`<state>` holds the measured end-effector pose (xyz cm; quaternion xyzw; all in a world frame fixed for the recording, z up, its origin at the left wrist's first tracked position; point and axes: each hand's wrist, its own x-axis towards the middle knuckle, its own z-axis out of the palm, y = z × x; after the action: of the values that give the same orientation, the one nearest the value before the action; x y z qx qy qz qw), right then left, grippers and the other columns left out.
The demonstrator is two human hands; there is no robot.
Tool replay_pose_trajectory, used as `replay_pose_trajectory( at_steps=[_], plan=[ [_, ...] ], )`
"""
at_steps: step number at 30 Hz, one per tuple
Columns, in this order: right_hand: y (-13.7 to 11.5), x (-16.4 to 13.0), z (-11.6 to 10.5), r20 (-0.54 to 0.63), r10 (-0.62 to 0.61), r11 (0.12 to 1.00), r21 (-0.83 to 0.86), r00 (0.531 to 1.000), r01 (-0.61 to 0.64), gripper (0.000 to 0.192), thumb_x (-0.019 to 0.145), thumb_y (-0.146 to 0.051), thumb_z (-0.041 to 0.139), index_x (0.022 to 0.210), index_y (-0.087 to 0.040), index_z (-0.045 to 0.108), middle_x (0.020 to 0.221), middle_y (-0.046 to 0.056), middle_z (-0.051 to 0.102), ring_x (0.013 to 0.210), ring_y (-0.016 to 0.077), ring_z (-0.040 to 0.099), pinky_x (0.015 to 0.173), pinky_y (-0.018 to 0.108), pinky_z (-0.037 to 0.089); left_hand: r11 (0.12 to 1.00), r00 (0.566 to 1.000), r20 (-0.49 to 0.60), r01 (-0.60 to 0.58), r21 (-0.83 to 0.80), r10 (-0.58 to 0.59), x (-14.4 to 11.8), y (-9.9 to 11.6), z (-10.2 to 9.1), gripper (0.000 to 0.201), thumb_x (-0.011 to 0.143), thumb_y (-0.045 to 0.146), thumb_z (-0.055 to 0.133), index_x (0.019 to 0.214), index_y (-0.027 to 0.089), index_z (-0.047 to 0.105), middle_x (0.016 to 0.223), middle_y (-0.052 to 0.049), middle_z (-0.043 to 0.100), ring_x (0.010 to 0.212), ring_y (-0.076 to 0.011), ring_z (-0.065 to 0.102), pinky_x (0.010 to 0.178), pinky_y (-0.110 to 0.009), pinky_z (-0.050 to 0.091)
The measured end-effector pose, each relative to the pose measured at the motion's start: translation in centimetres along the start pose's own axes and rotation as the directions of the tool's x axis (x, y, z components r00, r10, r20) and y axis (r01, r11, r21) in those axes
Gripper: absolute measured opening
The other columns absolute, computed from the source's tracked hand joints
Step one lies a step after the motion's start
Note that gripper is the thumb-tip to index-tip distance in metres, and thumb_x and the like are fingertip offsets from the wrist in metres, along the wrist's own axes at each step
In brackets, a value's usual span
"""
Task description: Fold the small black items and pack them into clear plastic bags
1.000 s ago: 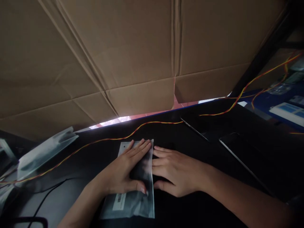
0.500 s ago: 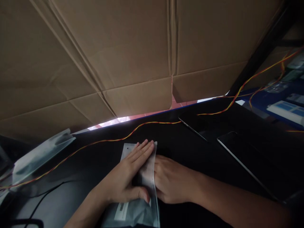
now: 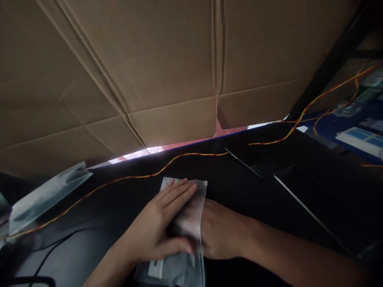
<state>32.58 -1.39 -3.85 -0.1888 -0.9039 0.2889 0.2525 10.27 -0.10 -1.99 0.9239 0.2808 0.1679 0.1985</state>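
Observation:
A clear plastic bag point(image 3: 191, 217) with a dark item inside and a white label point(image 3: 156, 269) lies on the black table point(image 3: 245, 191). My left hand point(image 3: 158, 229) rests flat on top of it, fingers together and thumb along its near side. My right hand point(image 3: 223, 235) is at the bag's right edge. Its fingers are tucked under the bag and hidden, and that edge is raised off the table. The bag sits pinched between my two hands.
A large cardboard box point(image 3: 167, 67) stands right behind the table. A twisted red-and-yellow wire point(image 3: 179, 156) runs across the table. Another plastic bag point(image 3: 44, 195) lies at the left, a flat dark panel point(image 3: 302, 191) at the right, and a black cable point(image 3: 54, 251) at the near left.
My right fingers went from lying flat beside the bag to sliding under its right edge, lifting it. The bag and my left hand shifted slightly right.

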Motion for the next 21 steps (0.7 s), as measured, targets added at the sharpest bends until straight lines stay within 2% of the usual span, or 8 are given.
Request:
replay_pose_trajectory(
  at_steps=[2, 3, 5, 7, 10, 15, 18, 21],
  plan=[
    [0.1, -0.6, -2.8, 0.052, 0.073, 0.996, 0.044, 0.996, -0.075, 0.02, 0.105, -0.021, 0.063, 0.119, -0.016, 0.076, 0.123, 0.012, 0.081, 0.124, 0.0264, 0.073, 0.112, 0.04, 0.055, 0.998, 0.998, 0.02, 0.052, -0.027, -0.051, -0.4, -1.1, -0.6, 0.106, 0.09, 0.087, 0.063, 0.174, 0.034, 0.028, 0.174, -0.013, 0.046, 0.158, -0.0415, 0.047, 0.132, -0.065, 0.038],
    [0.2, -0.9, -4.1, 0.064, 0.085, 0.994, 0.066, 0.994, -0.089, 0.018, 0.105, -0.016, 0.063, 0.114, -0.018, 0.078, 0.12, 0.01, 0.082, 0.122, 0.0244, 0.074, 0.113, 0.04, 0.055, 0.996, 0.997, 0.038, 0.072, -0.044, -0.07, -0.7, -1.6, -0.9, 0.107, 0.09, 0.087, 0.063, 0.175, 0.033, 0.028, 0.175, -0.014, 0.044, 0.158, -0.0416, 0.047, 0.131, -0.065, 0.039],
    [0.7, -1.4, -6.0, 0.079, 0.08, 0.992, 0.087, 0.994, -0.086, 0.02, 0.103, -0.017, 0.07, 0.119, -0.025, 0.08, 0.131, 0.004, 0.08, 0.137, 0.0226, 0.067, 0.126, 0.044, 0.044, 0.993, 0.993, 0.073, 0.098, -0.063, -0.093, -1.1, -2.5, -1.3, 0.113, 0.089, 0.09, 0.061, 0.177, 0.031, 0.021, 0.179, -0.017, 0.035, 0.162, -0.0428, 0.041, 0.132, -0.066, 0.036],
    [1.3, -1.6, -6.6, 0.126, 0.06, 0.995, 0.076, 0.99, -0.07, 0.029, 0.097, -0.023, 0.082, 0.125, -0.029, 0.079, 0.146, 0.003, 0.074, 0.15, 0.0245, 0.056, 0.133, 0.049, 0.034, 0.992, 0.989, 0.099, 0.112, -0.054, -0.106, -1.4, -3.2, -1.4, 0.119, 0.086, 0.091, 0.061, 0.178, 0.029, 0.016, 0.182, -0.018, 0.028, 0.166, -0.0444, 0.031, 0.133, -0.069, 0.031],
    [1.9, -1.4, -5.2, 0.15, 0.025, 0.997, 0.065, 0.988, -0.035, 0.033, 0.1, -0.03, 0.081, 0.133, -0.026, 0.077, 0.152, 0.005, 0.071, 0.157, 0.0246, 0.049, 0.137, 0.048, 0.026, 0.993, 0.988, 0.104, 0.115, -0.03, -0.111, -1.6, -3.6, -1.1, 0.125, 0.081, 0.091, 0.067, 0.178, 0.031, 0.015, 0.182, -0.018, 0.025, 0.168, -0.0457, 0.023, 0.133, -0.072, 0.027],
    [1.2, -0.5, -1.2, -0.022, 0.082, 0.996, 0.05, 0.996, -0.081, 0.052, 0.104, -0.025, 0.072, 0.155, -0.02, 0.061, 0.162, 0.016, 0.061, 0.155, 0.0276, 0.052, 0.133, 0.049, 0.036, 0.997, 0.994, 0.077, 0.079, -0.007, -0.078, -1.3, -2.8, -0.5, 0.131, 0.077, 0.094, 0.068, 0.178, 0.033, 0.011, 0.182, -0.018, 0.025, 0.167, -0.0471, 0.024, 0.133, -0.075, 0.023],
    [0.6, 0.0, 0.3, -0.159, 0.125, 0.992, 0.054, 0.979, -0.118, 0.055, 0.101, -0.023, 0.074, 0.154, -0.019, 0.059, 0.164, 0.016, 0.058, 0.159, 0.0296, 0.047, 0.134, 0.051, 0.034, 0.997, 0.996, 0.064, 0.068, 0.033, -0.07, -1.0, -1.8, -0.2, 0.134, 0.075, 0.095, 0.068, 0.178, 0.033, 0.008, 0.182, -0.018, 0.026, 0.167, -0.049, 0.023, 0.133, -0.078, 0.019],
    [0.4, 0.1, 0.3, -0.217, 0.07, 0.993, 0.105, 0.974, -0.048, 0.055, 0.095, -0.028, 0.08, 0.145, -0.016, 0.063, 0.159, 0.018, 0.062, 0.156, 0.0316, 0.05, 0.132, 0.05, 0.036, 0.996, 0.996, 0.044, 0.075, 0.037, -0.077, -0.8, -1.1, 0.1, 0.133, 0.076, 0.094, 0.067, 0.178, 0.033, 0.006, 0.183, -0.018, 0.024, 0.167, -0.0497, 0.022, 0.131, -0.079, 0.02]
  ],
)
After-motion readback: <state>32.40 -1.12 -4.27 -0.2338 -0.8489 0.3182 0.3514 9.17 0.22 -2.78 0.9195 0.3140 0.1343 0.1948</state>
